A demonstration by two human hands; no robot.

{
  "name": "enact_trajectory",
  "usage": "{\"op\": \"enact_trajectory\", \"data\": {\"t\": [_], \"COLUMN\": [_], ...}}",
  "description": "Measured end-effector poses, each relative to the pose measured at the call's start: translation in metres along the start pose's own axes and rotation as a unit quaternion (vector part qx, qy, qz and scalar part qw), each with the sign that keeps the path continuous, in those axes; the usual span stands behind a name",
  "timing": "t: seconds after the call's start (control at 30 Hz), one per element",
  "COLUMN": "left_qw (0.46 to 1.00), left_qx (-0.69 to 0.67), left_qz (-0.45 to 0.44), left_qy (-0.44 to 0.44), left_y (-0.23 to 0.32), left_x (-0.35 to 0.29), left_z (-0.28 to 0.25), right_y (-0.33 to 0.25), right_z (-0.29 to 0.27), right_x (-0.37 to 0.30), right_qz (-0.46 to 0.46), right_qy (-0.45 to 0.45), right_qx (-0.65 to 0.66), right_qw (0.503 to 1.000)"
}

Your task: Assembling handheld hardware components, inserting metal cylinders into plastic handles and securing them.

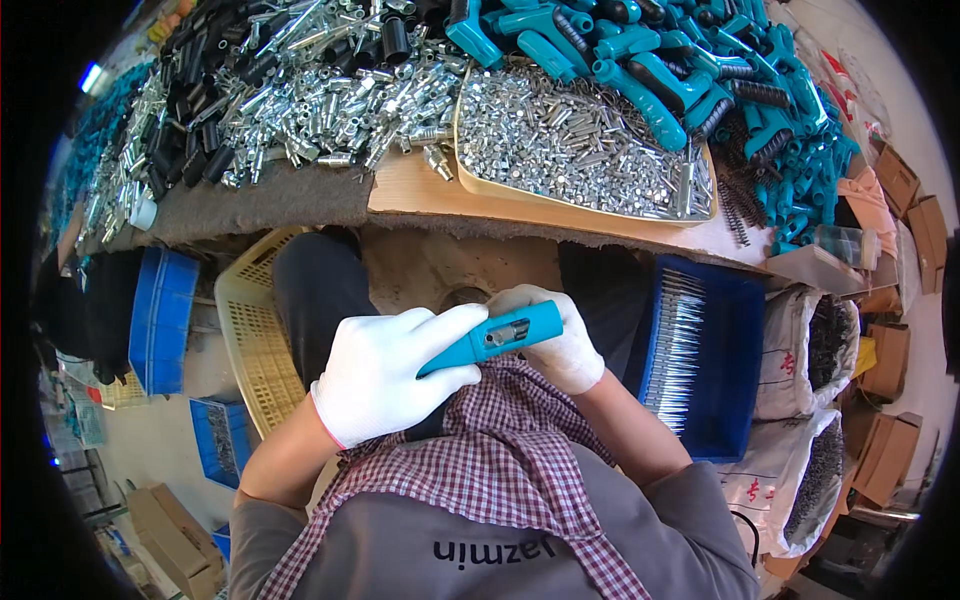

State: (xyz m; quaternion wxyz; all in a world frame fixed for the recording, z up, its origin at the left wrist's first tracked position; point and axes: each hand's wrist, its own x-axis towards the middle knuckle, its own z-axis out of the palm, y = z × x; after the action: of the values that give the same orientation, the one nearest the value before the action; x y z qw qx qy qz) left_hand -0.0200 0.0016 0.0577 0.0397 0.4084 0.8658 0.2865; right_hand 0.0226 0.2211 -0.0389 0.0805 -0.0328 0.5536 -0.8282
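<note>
A teal plastic handle (468, 345) with an oblong opening in its side is held over my lap, tilted up toward the right. Inside the opening a grey metal part shows against black. My left hand (385, 380), in a white glove, closes around the handle's left part, thumb below and fingers above. My right hand (572, 352), also in a white glove, grips the right end from behind; most of its fingers are hidden by the handle. Ahead on the bench lie more teal handles (640, 95), some with black grips, in a pile.
A shallow tray (580, 150) of small metal pins sits on the bench (415, 190), with metal fittings (330, 110) and black sleeves (195, 140) left of it. A blue bin (735, 350) of long metal rods stands right of my legs. A yellow basket (250, 330) stands left.
</note>
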Motion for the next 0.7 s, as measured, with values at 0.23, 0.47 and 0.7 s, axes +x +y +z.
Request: {"op": "enact_trajectory", "data": {"t": [0.23,0.47,0.7], "left_qw": [1.0,1.0,0.999], "left_qx": [-0.007,0.004,0.04], "left_qz": [-0.003,0.001,0.018], "left_qy": [-0.001,-0.029,-0.019], "left_y": [0.001,0.006,0.005], "left_x": [-0.001,0.002,0.001], "left_z": [0.003,0.005,0.007], "right_y": [0.01,0.028,0.029], "right_z": [0.001,-0.008,0.001], "right_x": [0.003,0.0,-0.005], "right_qz": [-0.084,-0.038,-0.041], "right_qy": [-0.013,-0.042,0.01], "right_qx": [-0.022,-0.009,0.112], "right_qw": [0.996,0.998,0.993]}}
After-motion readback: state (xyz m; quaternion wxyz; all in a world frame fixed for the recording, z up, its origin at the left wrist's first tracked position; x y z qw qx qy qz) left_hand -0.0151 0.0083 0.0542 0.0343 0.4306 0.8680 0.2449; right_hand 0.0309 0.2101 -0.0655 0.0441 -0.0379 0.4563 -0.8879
